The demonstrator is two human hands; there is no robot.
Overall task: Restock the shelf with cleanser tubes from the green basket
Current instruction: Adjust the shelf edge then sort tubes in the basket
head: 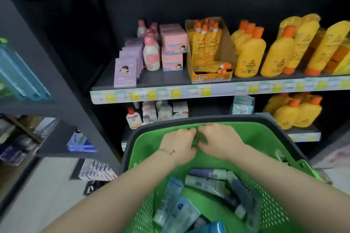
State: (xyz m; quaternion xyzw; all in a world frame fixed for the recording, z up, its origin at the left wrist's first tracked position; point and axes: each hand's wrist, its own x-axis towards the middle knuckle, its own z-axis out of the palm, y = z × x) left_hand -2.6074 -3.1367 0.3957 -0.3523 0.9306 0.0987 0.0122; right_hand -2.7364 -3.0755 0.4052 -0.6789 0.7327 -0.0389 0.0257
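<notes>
A green basket [265,138] with a dark rim fills the lower middle of the head view. Several cleanser tubes [206,183] in pale blue, grey and navy lie jumbled in its bottom. Both hands reach over the tubes to the basket's far wall. My left hand [180,143] and my right hand [219,140] sit side by side, fingers curled onto the green far wall just under the rim. Neither hand holds a tube. The shelf [166,78] behind has a dark bare stretch at its left end.
On the shelf stand purple boxes [126,71], pink bottles and boxes [171,43], a carton of yellow pouches [208,49] and yellow bottles [248,53]. A lower shelf holds more bottles [297,113]. A side rack [24,73] with blue packs stands at the left.
</notes>
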